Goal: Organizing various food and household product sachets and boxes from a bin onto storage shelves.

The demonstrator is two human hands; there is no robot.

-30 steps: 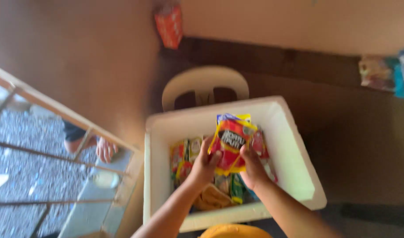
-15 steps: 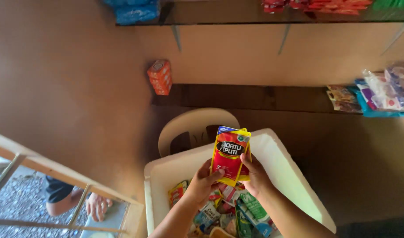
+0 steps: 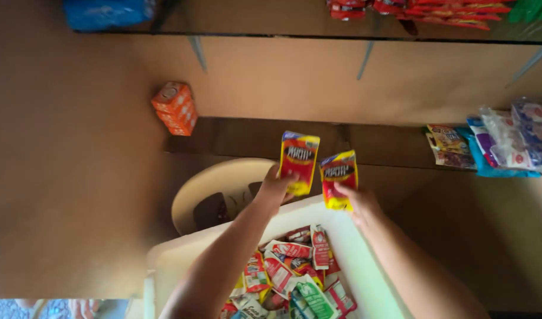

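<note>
Small shop corner, tan walls

Plain tan wall (image 3: 64, 177) at left & back, dim warm light. Dark wooden shelf (image 3: 253, 139) along back wall w/ orange boxes (image 3: 175, 108) at left end, assorted packets (image 3: 495, 142) at right. Upper shelf (image 3: 283, 23) on brackets. Cream plastic chair (image 3: 218, 189) below

orange cartons (image 3: 175, 108), plastic chair (image 3: 224, 192), shelf packets (image 3: 495, 142)

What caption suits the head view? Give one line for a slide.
Left hand and right hand each lift a red-and-yellow snack packet above a white bin of sachets.
</note>
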